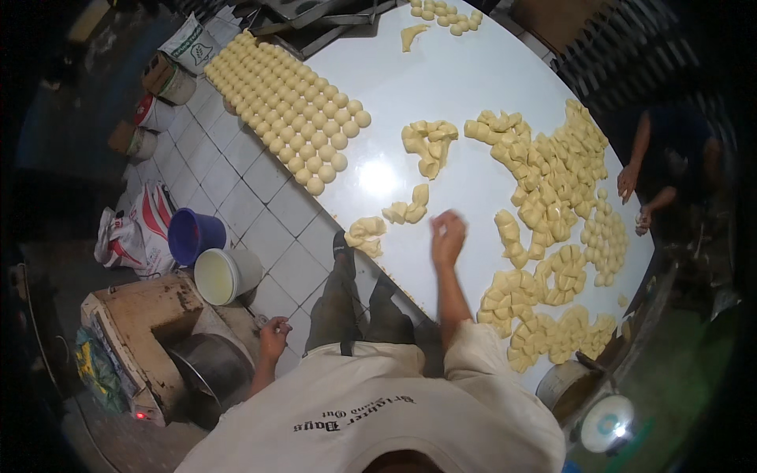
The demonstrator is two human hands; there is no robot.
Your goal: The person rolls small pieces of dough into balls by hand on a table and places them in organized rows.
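Note:
Over the white table (465, 201), my right hand (449, 236) is raised with its fingers curled and smeared by motion; whether it holds anything does not show. Just left of it lie a short string of dough pieces (407, 206) and a crumpled dough clump (366, 235) at the table's edge. My left hand (274, 335) hangs off the table at my left side, fingers drawn together; what they hold, if anything, is too small to name. Further up the table is a ring of dough pieces (430, 146). A large heap of cut dough pieces (544, 177) spreads to the right.
Rows of round dough balls (296, 110) line the left edge, with dark trays (319, 31) behind. Below stand a white bucket (227, 276), a blue bucket (195, 236) and a machine with a metal bowl (211, 366). Across the table, a co-worker's hands (635, 201) are near flattened dough balls (605, 240).

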